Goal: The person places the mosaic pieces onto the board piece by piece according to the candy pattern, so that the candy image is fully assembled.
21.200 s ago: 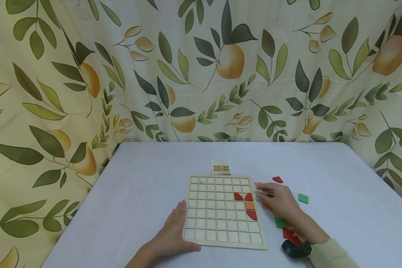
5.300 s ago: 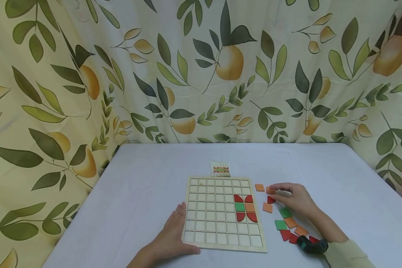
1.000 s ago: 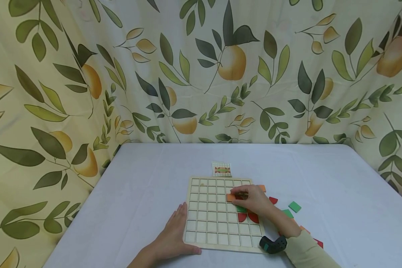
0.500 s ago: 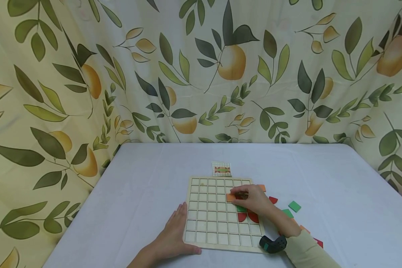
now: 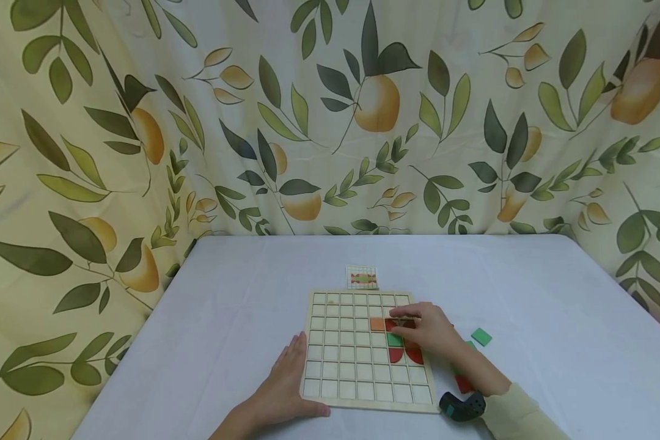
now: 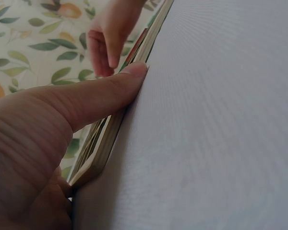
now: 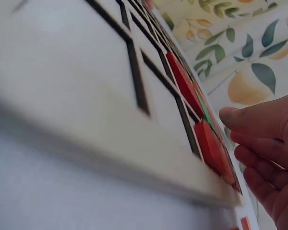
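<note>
Right hand (image 5: pixel 430 331) has withdrawn from orange tile (image 5: pixel 376 324), loosely parted, empty; left hand (image 5: pixel 282 386) lies outstretched against board (image 5: pixel 354 370).

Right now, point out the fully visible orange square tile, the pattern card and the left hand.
Orange square tile (image 5: pixel 377 324): head view, middle of its top face.
Pattern card (image 5: pixel 362 278): head view, middle of its printed face.
Left hand (image 5: pixel 283 384): head view, back of the hand.

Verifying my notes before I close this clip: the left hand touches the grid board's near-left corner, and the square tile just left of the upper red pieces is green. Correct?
Not quite: that square tile is orange, as the head view shows. The left hand does touch the grid board there.
</note>
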### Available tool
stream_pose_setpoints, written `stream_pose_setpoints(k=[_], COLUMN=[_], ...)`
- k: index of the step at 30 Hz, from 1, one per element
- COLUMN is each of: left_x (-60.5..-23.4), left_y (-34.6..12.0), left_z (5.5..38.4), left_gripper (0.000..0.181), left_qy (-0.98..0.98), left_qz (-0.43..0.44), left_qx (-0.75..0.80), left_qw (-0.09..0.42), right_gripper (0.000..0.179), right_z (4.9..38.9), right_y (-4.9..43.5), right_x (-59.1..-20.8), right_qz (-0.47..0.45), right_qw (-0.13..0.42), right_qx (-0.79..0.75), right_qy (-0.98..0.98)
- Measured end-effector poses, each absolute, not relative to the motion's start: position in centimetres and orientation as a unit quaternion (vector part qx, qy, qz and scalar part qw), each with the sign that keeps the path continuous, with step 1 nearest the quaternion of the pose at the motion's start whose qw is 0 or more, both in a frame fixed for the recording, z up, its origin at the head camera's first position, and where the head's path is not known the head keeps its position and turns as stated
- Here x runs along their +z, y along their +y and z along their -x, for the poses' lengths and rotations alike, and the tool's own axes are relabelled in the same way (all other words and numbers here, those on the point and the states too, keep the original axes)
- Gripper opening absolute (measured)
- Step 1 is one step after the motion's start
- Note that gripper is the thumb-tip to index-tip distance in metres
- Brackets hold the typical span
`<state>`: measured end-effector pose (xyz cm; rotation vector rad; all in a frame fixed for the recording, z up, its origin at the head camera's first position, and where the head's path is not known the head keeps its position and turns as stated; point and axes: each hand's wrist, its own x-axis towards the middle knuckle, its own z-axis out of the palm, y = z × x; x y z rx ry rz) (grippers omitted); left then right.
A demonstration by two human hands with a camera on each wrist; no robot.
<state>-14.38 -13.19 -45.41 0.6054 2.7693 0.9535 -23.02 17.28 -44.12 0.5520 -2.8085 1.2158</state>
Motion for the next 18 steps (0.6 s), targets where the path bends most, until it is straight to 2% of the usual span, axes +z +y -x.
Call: stream_pose_setpoints(k=[18], left_x=[-45.6], left_y=[-13.2], left_z=[14.4], left_gripper=[0.131], left_qy=[0.923], left_qz=[-0.198], left_qx=[0.319], left_qw=[0.078], right_gripper=[0.036], right_z=[20.7], right_y=[21.2], right_x=[-43.8], right_qz=[-0.109], right_qw=[0.043], right_qx=[0.368], right_qy=[-0.923])
